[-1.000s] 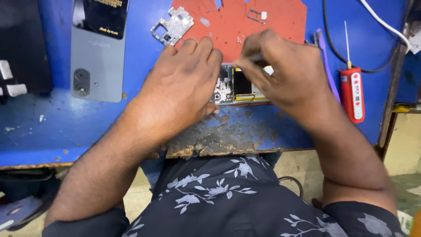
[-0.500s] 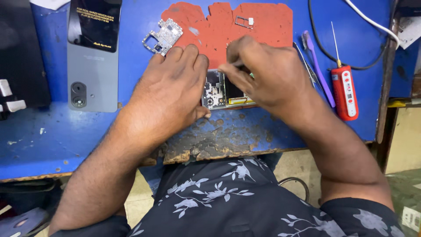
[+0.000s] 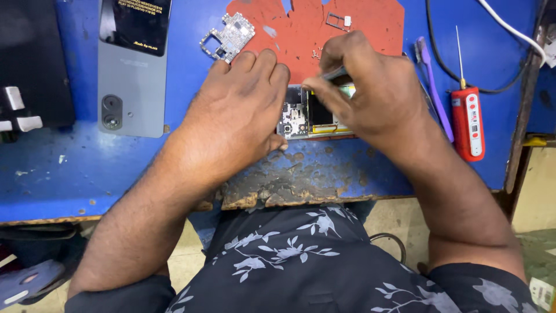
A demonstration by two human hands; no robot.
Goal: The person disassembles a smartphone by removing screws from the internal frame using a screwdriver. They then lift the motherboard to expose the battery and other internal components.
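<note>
**Both hands closing over an opened phone on the blue bench**

The opened phone (image 3: 307, 113) is lying near the front edge of the blue table (image 3: 81, 179), at the lower rim of the red mat (image 3: 301, 35), its circuit board and dark inner parts showing between the two hands. The left hand (image 3: 240, 113) is resting palm down on the phone's left end, fingers pressed together and pointing away from the person. The right hand (image 3: 370, 95) is pinching a thin metal tool (image 3: 335, 73) between thumb and fingertips, its tip hidden over the phone's middle.

Compared with half a second ago, both hands are sitting at the same spot on the phone and the grip on the tool is looking unchanged; the head camera is shifting slightly, so the bench things are appearing a little further right.

Around them are lying a grey phone back cover (image 3: 132, 87) at the left, a loose metal frame piece (image 3: 227, 36), a small tray (image 3: 337, 21) on the mat, a purple pry tool (image 3: 431, 87) and a red-handled screwdriver (image 3: 468, 119) at the right.
</note>
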